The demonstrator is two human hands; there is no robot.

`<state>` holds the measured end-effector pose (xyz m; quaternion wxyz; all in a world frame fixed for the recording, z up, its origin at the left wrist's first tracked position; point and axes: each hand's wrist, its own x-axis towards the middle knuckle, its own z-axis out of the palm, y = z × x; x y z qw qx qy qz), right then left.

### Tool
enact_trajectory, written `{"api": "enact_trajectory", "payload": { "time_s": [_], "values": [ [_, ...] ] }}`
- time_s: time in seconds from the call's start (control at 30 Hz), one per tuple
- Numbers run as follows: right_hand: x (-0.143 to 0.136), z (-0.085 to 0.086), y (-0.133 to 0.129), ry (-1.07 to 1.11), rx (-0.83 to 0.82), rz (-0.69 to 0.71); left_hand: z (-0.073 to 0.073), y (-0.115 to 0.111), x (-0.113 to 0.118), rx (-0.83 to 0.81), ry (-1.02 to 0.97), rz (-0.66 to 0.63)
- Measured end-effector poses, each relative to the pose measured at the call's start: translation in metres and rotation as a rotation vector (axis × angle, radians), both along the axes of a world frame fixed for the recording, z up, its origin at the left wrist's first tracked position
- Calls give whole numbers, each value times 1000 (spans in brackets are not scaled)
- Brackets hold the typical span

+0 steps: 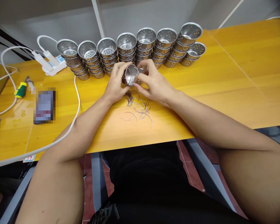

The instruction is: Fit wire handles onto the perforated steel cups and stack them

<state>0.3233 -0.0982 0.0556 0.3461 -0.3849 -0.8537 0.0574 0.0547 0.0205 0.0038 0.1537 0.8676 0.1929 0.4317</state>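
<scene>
Tilted between my two hands is a small perforated metal cup (131, 74), its round mouth turned toward me. My left hand (116, 81) is closed around its left side, thumb below and fingers above. On the other side, my right hand (155, 80) curls its fingers and thumb at the rim; a shiny metal part shows between them, too covered to make out fully. Thin curved metal wires (142, 112) lie in a loose pile on the table just below the hands.
Behind my hands, stacks of perforated metal cups (146, 39) form a row along the yellow table (235, 84). Leftward are a white power strip (54, 66), a green-and-yellow-handled tool (21, 90) and a blurred phone (44, 106). A white cable (78, 96) crosses near my left forearm.
</scene>
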Motion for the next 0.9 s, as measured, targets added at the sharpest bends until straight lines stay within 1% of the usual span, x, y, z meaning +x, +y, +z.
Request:
{"api": "enact_trajectory", "payload": {
  "time_s": [0.13, 0.27, 0.43, 0.6, 0.7, 0.77, 0.9],
  "values": [
    [4, 2, 5, 58, -7, -8, -1, 0, -2, 10, 4, 22],
    [3, 3, 5, 76, -40, -12, 4, -6, -1, 19, 33, 25],
    [0, 6, 0, 85, -90, -61, 12, -14, 2, -37, 72, 74],
    [5, 6, 2, 137, -132, -61, 12, -16, 3, -59, 79, 58],
    [8, 3, 2, 112, -143, -106, 10, -13, 0, -77, 81, 82],
    [8, -2, 2, 94, -118, -157, 7, -10, -2, -81, 68, 119],
    [8, -14, 6, 194, -22, -224, 4, -4, -7, -97, 54, 159]
  ]
}}
